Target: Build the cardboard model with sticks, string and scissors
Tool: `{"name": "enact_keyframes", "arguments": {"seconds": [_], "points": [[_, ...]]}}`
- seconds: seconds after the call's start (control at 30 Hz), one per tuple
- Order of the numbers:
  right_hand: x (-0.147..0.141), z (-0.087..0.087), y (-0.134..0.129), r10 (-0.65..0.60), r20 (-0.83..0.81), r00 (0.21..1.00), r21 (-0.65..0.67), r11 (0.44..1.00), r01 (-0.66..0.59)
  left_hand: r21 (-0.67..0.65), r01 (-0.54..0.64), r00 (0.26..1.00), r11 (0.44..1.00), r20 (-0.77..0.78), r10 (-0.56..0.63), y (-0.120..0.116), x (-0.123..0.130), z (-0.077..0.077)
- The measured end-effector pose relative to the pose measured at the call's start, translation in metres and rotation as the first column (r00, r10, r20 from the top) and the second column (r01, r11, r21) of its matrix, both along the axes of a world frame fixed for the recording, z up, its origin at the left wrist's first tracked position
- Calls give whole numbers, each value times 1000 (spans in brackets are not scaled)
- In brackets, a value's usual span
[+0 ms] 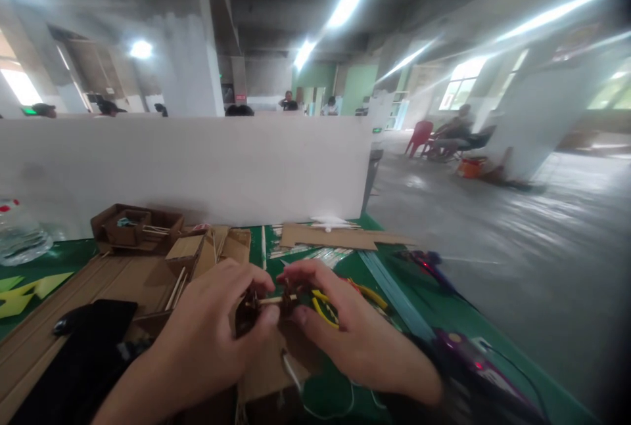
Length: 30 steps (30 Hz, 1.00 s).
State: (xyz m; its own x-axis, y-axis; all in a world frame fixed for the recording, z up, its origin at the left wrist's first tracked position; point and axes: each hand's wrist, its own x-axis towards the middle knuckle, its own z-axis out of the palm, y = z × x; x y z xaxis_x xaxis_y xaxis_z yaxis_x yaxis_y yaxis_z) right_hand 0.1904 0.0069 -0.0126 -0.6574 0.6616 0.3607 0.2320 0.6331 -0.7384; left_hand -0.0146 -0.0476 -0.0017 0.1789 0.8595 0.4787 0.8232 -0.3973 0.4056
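Observation:
My left hand (211,326) curls its thumb and fingers around the left end of a short wooden stick (269,301) with dark brown pieces on it. The thumb of this hand presses near the stick. My right hand (340,326) closes its thumb and index finger around the brown piece at the other end. Blur and my fingers hide the exact shape of the brown pieces. Under both hands lies a cardboard sheet (266,372), with a white cord (296,379) across it. Yellow-handled pliers (323,310) lie just behind my right fingers.
A cardboard box (138,228), a water bottle (22,234) and yellow paper (29,293) are at the left. Thin wooden sticks (320,254) and a cardboard strip (330,237) lie behind my hands. A purple device (473,366) sits at the right edge. A white partition (187,169) stands behind.

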Motion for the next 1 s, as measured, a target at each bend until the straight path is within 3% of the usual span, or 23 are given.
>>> {"name": "enact_keyframes", "arguments": {"seconds": [0.13,0.53,1.0], "points": [[-5,3,3,61,-66,996,-28,998,-63,19,30,997,999,-66,-28,7,5,3],[-11,-2,1,56,-77,995,-41,997,-59,51,12,999,999,-51,-9,2,4,-4],[-12,-7,-4,21,-67,998,-48,999,-24,-27,149,988,988,-33,-150,4,0,1]]}}
